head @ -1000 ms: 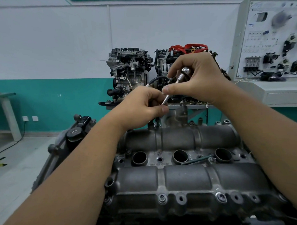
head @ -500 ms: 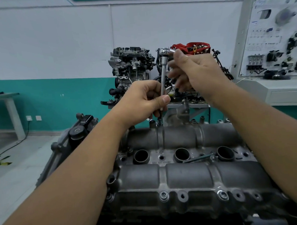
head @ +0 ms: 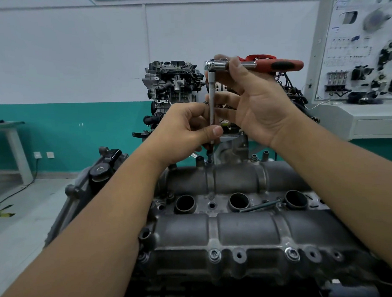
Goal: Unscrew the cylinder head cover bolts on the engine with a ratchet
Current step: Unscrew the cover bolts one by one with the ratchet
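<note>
Left hand: my left hand (head: 185, 131) pinches the lower part of the extension bar (head: 212, 107) between thumb and curled fingers, keeping it upright.
Right hand: my right hand (head: 253, 102) is up at the ratchet head; the thumb and upper fingers hold around the ratchet (head: 218, 65), the lower fingers lie loosely spread beside the bar.
Ratchet: head at the top of the bar, red and black handle pointing out past my right fingers, level.
Bolt in hand: the bar's tip goes down below my left fingers to the far edge of the cylinder head cover (head: 237, 227); the bolt itself is too small and shadowed for me to tell if the socket is fully seated.
Bolts left: two near-edge bolts (head: 214, 254) sit in their bosses, well below both hands; one loose bolt (head: 259, 205) lies on the cover between two plug wells.
Risk, tilt: a long thin bar with a light pinch low down; if I pull the handle before the socket is square, I judge it could cam off and round the bolt head.
Risk, grip: my right hand holds near the head, not the handle, so leverage is poor and a slip could drive my knuckles into the castings behind.
Risk, loose bolt: a knock could roll it into an open plug well.
</note>
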### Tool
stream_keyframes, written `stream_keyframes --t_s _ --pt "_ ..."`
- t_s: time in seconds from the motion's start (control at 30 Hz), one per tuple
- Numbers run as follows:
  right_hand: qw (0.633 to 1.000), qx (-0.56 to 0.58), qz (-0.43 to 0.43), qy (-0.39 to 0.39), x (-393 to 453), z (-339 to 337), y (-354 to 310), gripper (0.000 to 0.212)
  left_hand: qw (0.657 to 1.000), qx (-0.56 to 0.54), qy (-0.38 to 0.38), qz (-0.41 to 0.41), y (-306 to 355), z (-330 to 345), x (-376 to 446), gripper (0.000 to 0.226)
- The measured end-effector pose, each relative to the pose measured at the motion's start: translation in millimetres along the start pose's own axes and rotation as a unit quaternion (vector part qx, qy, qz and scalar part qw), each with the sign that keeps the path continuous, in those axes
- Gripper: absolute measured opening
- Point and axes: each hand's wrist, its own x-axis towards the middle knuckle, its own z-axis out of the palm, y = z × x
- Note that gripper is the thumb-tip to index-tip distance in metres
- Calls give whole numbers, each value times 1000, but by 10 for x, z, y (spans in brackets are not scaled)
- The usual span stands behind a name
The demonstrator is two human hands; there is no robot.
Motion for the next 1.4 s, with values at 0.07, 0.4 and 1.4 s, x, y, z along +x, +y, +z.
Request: stream_keyframes --t_s 0.07,0.4,1.4 --pt "999 31 -7 -19 -9 13 -15 18 1000 0 6 4 -7 0 -1 17" --pt "988 3 64 -142 247 54 -205 18 1000 -15 10 -11 -9 -27 4 10" --pt "998 35 22 -52 28 189 -27 19 991 -70 90 67 61 12 17 8"
